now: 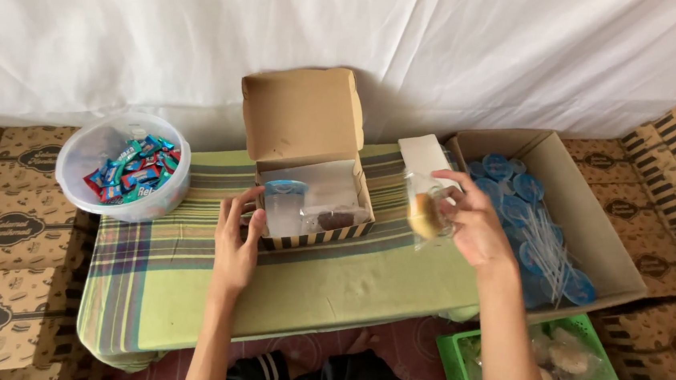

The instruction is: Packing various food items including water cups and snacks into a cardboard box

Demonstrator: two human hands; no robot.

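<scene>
A: Left hand (235, 242) status?

B: Fingers partly curled, braced against the near left corner of the open snack box (313, 204) at the centre of the low table (186, 283). It steadies the box and grips nothing.

A: Supply at far left?

B: One clear round tub (124, 165) of wrapped candies (137, 170). No candy is visible in the box.

A: Box contents?

B: One sealed water cup (283, 207) at the left end and one dark wrapped cake (340, 217) beside it. The right end appears vacant.

A: Right hand (472, 221)?

B: Closed on a clear-wrapped bun (424, 214), held above the table just right of the box, not yet inside.

A: Further right?

B: Large carton (592, 226) of blue-lidded cups (515, 192) and straws (547, 243); near it, a green tray (460, 368) holding more wrapped buns.

A: Progress?

B: Judged roughly two items loaded; bun pending, lid upright.
</scene>
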